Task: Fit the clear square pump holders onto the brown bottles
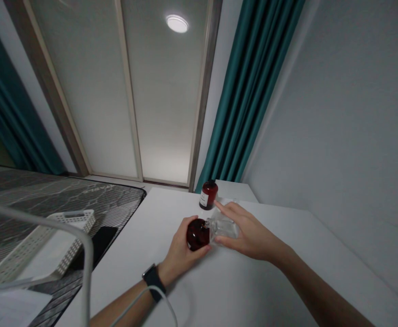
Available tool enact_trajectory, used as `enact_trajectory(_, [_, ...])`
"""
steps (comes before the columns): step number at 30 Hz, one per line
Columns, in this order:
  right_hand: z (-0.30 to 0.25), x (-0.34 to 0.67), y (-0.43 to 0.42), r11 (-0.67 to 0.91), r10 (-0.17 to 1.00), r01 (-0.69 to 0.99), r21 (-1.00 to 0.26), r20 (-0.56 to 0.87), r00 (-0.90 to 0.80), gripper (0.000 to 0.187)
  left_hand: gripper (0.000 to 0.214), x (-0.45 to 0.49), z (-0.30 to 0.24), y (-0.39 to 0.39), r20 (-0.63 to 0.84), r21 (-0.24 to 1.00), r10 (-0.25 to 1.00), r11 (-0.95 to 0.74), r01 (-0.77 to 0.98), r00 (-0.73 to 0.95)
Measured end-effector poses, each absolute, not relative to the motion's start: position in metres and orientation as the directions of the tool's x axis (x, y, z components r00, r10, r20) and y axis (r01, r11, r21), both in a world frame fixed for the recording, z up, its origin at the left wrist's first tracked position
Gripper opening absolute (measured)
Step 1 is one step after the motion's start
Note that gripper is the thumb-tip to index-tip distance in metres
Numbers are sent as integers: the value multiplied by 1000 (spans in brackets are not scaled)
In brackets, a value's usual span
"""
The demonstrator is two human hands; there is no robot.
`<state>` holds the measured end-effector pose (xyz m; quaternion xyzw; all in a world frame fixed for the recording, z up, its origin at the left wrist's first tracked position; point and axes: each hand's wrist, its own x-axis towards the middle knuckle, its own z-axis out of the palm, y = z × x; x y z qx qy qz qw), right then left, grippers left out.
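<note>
Left grip (179, 250) wraps a dark red bottle (197, 235); right grip (248, 230) pinches a clear glass vessel (226, 228)

We hold both pieces over the middle of the white bench (144, 240). Our left grip is curled around the bottle's rounded body, digits on its near and far sides. Our right grip closes from the right on the clear glass vessel, which lies sideways, its left end up against the bottle; we cannot tell how the two join. Just beyond them, a second red bottle (211, 191) with a black cap and pale label stands upright near the far edge. We wear a dark watch (156, 282) on the left wrist. Left of the bench, a white perforated basket (67, 265) sits on a grey patterned surface.
</note>
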<state>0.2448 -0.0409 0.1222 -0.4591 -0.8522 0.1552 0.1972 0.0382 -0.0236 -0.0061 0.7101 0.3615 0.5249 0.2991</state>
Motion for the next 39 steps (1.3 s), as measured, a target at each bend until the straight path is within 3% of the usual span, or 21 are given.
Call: enact_trajectory(39, [131, 243, -40, 525, 843, 734, -430, 148, -517, 81, 67, 40, -7, -27, 453, 867, 865, -484, 118, 218])
